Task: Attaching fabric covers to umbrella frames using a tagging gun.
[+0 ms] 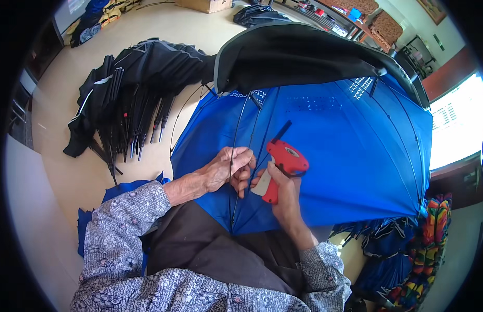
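Note:
An open umbrella lies across my lap with the inside of its blue canopy (345, 166) facing me. A black cloth layer (298, 60) with a grey edge arches over its far side. Thin dark ribs (237, 132) run along the canopy. My left hand (223, 171) is closed at a rib, thumb and forefinger pinched together; any cloth between them is hidden. In my right hand (287, 200) is a red tagging gun (287, 156) with a pale trigger. Its dark, narrow front end points up and away, just right of the left hand, apart from it.
Folded black umbrellas (142, 78) are heaped on the floor at left. Beyond lie a cardboard box (204, 5) and a black bundle (259, 16). Blue folded umbrellas (389, 255) and rainbow-coloured ones (434, 239) lie at right. Blue cloth (122, 190) sits beside my left forearm.

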A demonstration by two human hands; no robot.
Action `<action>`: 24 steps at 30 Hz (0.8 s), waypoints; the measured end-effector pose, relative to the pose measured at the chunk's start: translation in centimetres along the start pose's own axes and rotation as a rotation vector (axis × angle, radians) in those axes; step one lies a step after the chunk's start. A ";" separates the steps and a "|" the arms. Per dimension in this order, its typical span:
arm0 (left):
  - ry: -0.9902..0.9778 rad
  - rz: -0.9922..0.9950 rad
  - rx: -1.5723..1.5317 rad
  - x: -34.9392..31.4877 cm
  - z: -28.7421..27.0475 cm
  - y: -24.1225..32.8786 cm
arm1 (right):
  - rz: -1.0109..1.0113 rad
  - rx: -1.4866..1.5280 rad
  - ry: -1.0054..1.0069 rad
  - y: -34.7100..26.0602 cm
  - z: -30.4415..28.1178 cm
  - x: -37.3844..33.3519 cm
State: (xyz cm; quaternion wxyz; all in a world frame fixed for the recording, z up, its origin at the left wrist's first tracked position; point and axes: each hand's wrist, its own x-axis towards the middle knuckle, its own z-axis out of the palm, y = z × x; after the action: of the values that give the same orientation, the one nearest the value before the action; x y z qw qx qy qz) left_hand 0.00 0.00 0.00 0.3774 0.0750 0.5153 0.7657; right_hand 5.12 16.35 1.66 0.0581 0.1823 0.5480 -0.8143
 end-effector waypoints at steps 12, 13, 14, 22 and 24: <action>0.080 0.000 0.081 0.1 0.6 0.0 | 0.052 0.022 -0.067 0.2 -0.4 -0.7; 0.096 -0.014 0.118 0.1 0.7 0.0 | 0.081 0.095 -0.137 0.1 -0.8 -0.7; 0.111 -0.028 0.156 0.1 0.7 0.0 | 0.109 0.168 -0.207 0.0 -1.1 -0.7; 0.095 0.010 0.171 0.1 0.0 -0.9 | 0.201 0.232 -0.360 -0.2 -1.3 -0.2; 0.072 0.044 0.153 0.2 -0.2 -1.2 | 0.206 0.213 -0.356 -0.3 -1.3 -0.1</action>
State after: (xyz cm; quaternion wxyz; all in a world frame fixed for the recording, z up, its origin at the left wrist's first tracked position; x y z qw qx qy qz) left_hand 0.36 0.15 -1.18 0.3349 0.0873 0.5838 0.7344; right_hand 5.44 17.60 1.50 0.2172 0.0960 0.4186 -0.8765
